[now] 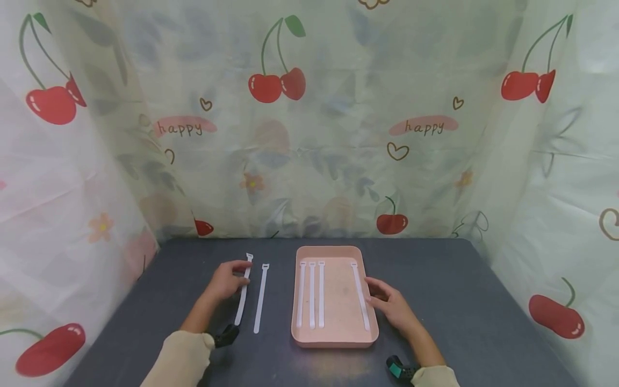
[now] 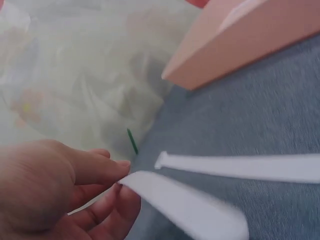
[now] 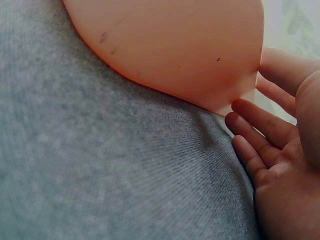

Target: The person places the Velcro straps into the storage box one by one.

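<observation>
My left hand (image 1: 226, 280) pinches a white cable strap (image 1: 242, 302) between thumb and fingers near its slotted head. In the left wrist view that strap (image 2: 185, 202) bends, its tail hanging free of the fingers. Just right of it on the table lies a second white strap (image 1: 260, 303). A pink tray (image 1: 337, 306) holds three straps (image 1: 311, 295) side by side along its left and one strap (image 1: 360, 298) slanted near its right wall. My right hand (image 1: 394, 306) rests against the tray's right side, its extended fingers (image 3: 265, 120) touching the outer wall.
The dark grey table (image 1: 445, 290) reaches back to a patterned curtain (image 1: 329, 177), which also hangs along both sides. Black bands (image 1: 227, 336) sit at both wrists.
</observation>
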### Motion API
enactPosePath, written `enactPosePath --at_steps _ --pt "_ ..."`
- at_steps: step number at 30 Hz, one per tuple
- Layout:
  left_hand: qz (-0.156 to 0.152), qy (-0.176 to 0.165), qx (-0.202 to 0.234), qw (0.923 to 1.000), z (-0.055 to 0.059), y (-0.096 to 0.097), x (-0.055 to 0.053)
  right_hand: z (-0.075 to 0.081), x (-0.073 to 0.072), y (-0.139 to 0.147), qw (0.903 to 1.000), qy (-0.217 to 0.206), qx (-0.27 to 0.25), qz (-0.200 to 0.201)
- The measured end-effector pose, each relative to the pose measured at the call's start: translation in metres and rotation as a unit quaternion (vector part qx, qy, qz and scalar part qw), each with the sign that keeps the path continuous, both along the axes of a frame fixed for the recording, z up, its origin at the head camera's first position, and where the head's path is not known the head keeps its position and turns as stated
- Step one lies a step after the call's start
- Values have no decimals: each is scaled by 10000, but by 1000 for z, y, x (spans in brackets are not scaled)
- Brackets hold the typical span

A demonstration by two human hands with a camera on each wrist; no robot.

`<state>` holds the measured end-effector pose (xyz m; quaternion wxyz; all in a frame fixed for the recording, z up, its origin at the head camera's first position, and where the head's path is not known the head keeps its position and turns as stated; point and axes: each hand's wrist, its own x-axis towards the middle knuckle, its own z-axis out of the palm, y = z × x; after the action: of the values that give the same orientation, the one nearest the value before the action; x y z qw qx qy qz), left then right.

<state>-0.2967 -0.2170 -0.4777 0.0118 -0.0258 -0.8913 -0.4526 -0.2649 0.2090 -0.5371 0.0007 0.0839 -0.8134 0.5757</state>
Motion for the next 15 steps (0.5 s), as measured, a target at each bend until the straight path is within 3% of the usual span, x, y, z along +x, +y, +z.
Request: enactPosePath --at_steps 9,15 --pt "-222 -107 545 9982 18 22 0 0 1 1 10000 30 48 28" --pt "-371 11 667 9971 24 40 -1 0 0 1 10000 57 16 27"
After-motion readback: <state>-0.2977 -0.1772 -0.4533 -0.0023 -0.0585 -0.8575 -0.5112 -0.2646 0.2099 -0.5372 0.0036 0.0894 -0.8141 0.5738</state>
